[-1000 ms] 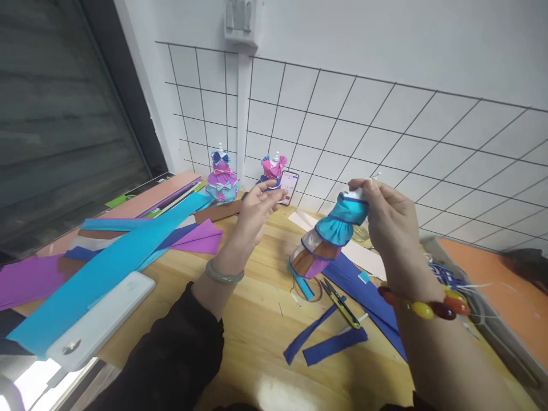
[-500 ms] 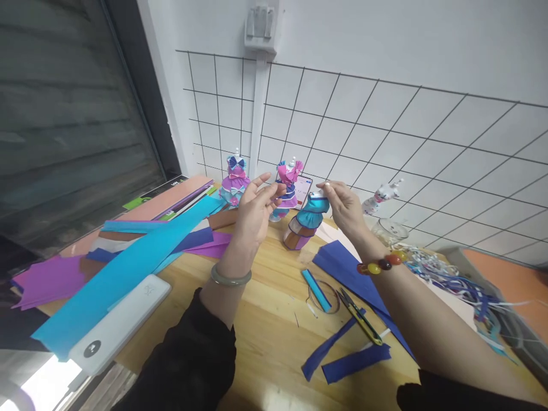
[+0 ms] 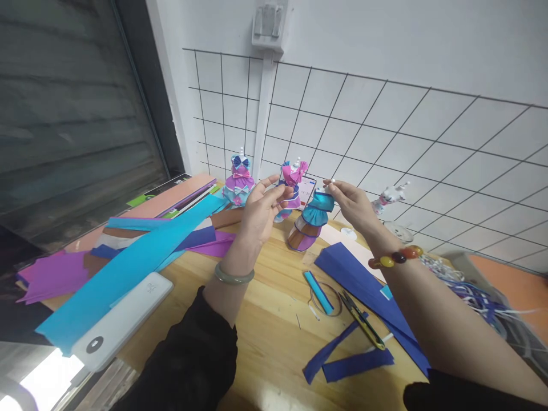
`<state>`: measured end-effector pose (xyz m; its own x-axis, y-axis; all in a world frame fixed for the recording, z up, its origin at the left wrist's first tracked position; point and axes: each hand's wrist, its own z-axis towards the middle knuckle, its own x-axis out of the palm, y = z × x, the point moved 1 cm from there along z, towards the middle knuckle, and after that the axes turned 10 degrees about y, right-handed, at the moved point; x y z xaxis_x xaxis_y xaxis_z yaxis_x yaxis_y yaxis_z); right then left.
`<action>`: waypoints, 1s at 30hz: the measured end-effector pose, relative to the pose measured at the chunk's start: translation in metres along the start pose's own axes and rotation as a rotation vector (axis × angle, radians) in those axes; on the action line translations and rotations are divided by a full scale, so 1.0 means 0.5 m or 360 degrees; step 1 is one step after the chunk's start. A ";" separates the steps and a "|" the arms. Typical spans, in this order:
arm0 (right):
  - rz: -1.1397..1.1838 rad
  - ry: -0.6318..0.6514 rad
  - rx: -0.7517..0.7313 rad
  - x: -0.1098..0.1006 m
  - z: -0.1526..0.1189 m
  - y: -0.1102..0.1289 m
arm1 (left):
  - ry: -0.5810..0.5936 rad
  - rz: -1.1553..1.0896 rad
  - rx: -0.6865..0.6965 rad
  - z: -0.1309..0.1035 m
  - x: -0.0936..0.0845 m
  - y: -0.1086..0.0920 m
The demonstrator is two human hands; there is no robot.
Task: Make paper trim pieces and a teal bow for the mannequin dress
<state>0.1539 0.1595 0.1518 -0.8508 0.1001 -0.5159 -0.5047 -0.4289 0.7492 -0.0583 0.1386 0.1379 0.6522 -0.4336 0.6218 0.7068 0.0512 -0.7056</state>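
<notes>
My right hand (image 3: 349, 200) pinches the top knob of a small dress form (image 3: 315, 214), which leans to the right. The form wears a teal ruffled top over a tiered brown, cream and purple skirt edged in dark blue. Just left of it my left hand (image 3: 261, 211) hovers with fingers loosely spread and nothing in them. Behind that hand stands a dress form in pink and navy (image 3: 293, 177), partly covered by the fingers. Another dress form in purple and light blue (image 3: 240, 180) stands farther left. A white patterned dress form (image 3: 391, 197) tilts beyond my right wrist.
Yellow-handled thread snips (image 3: 363, 319) lie near navy strips (image 3: 357, 365), a rolled teal strip (image 3: 318, 292) and a navy sheet (image 3: 355, 274). Coloured paper-like sheets (image 3: 141, 257) and a white power bank (image 3: 124, 319) cover the left side. A phone (image 3: 307, 187) leans at the back. Ribbon scraps (image 3: 475, 294) fill a box at right.
The whole view has shifted slightly. The teal-topped dress form now leans a little more to the right, with my right hand still at its top. My left hand keeps its open pose.
</notes>
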 end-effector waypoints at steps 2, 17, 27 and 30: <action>-0.0004 0.0008 0.0026 -0.001 -0.001 0.001 | 0.0024 0.0024 -0.0013 0.000 0.001 0.001; 0.0258 -0.0483 0.0394 -0.037 -0.086 -0.055 | 0.0128 0.0061 -0.0078 0.000 -0.001 0.010; -0.0124 0.0156 0.0677 0.004 -0.328 -0.112 | 0.0378 0.0363 -0.0302 -0.001 0.003 0.040; -0.0332 0.0492 0.0724 0.024 -0.383 -0.110 | 0.0660 0.0590 -0.0455 -0.012 0.023 0.047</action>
<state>0.1993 0.0122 0.0248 -0.6788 -0.1550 -0.7178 -0.7273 0.0068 0.6863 -0.0361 0.1295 0.1264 0.6387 -0.7494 0.1747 0.3150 0.0475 -0.9479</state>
